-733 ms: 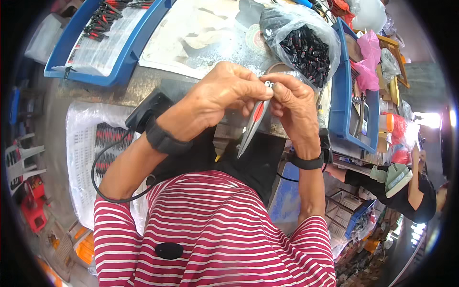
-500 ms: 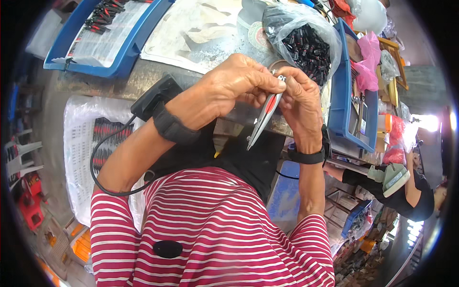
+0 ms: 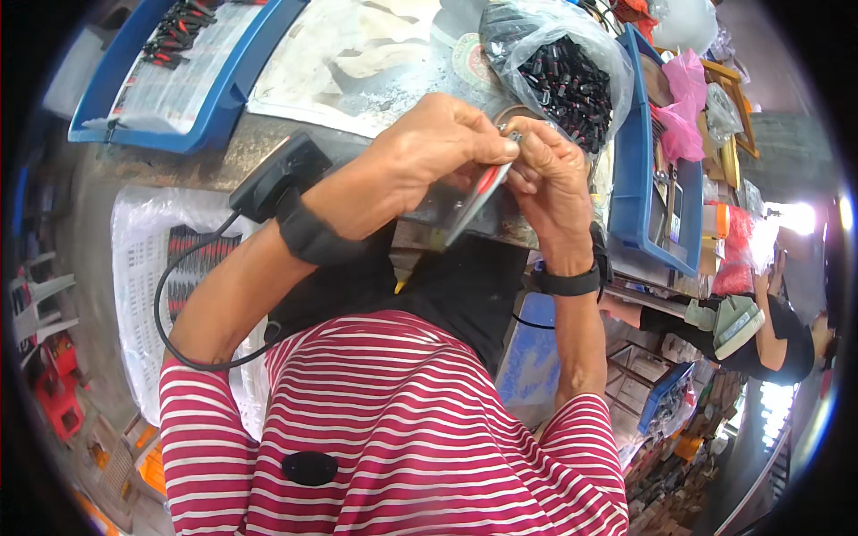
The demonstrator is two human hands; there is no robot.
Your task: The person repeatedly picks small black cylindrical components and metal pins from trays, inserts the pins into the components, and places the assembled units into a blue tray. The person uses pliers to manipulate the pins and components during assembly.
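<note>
Relative to the earlier frames, the slim silver-grey metal tool with a red inlay [image 3: 480,198] has turned more edge-on, so that its red inlay shows as a narrower strip; its pointed lower end has risen toward the hands.

The left hand [image 3: 438,143] is drawn into a pinch, thumb and fingertips closed at the tool's upper end; the right hand [image 3: 552,170] is likewise curled, thumb and fingers gathered at the same end from the other side; the exact contact of its rear fingers is hidden. The tool is held between the hands, tilted, its point directed down and toward the left forearm, clear of the worn brown surface [image 3: 170,170].

Beyond the hands, a pale, stained flat sheet [image 3: 357,67] covers part of the surface; beyond the right hand stands a clear plastic bag [image 3: 505,54] filled with small black parts [image 3: 572,89]; farther to the left hand's side is a blue plastic tray [image 3: 219,121] containing black-and-red pieces [image 3: 183,27]; to the right hand's side is a second blue tray [image 3: 631,179], with a pink plastic bag [image 3: 684,98] beside it.

Left of the left forearm, a white plastic-lined crate [image 3: 134,268] holds rows of black-and-red parts [image 3: 188,268]; each wrist carries a black strap [image 3: 567,283].
</note>
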